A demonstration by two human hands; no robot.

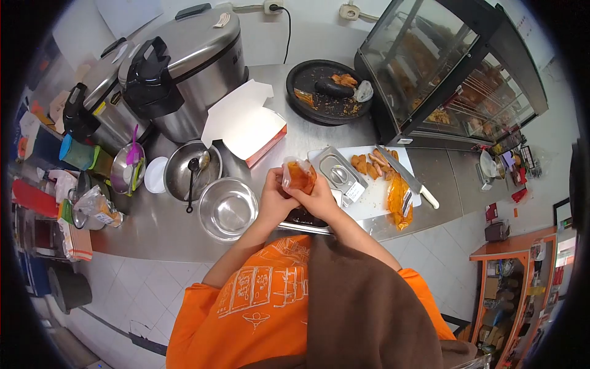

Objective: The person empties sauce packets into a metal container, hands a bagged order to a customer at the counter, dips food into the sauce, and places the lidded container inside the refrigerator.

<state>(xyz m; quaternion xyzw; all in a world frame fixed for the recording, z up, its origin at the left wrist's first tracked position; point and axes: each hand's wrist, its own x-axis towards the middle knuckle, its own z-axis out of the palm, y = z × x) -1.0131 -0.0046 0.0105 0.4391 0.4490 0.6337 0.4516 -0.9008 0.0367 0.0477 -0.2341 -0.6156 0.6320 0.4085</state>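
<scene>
Both the left hand (275, 198) and the right hand (319, 198) hold a small clear plastic bag of orange sauce (299, 175), just beside the empty round steel bowl (228, 209) on the table (147, 227).

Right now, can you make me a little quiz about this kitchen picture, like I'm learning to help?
1. True or false: both hands are on a small plastic bag of orange-red sauce.
2. What lies on the white cutting board? A) a knife B) a spoon C) a whisk
3. Fill in: the empty steel bowl sits beside the person's ____ hand.

Key
1. True. The left hand and right hand both grip the sauce bag above the counter.
2. A. The knife lies on the cutting board, next to pieces of fried food.
3. Left. The steel bowl is next to that hand.
</scene>
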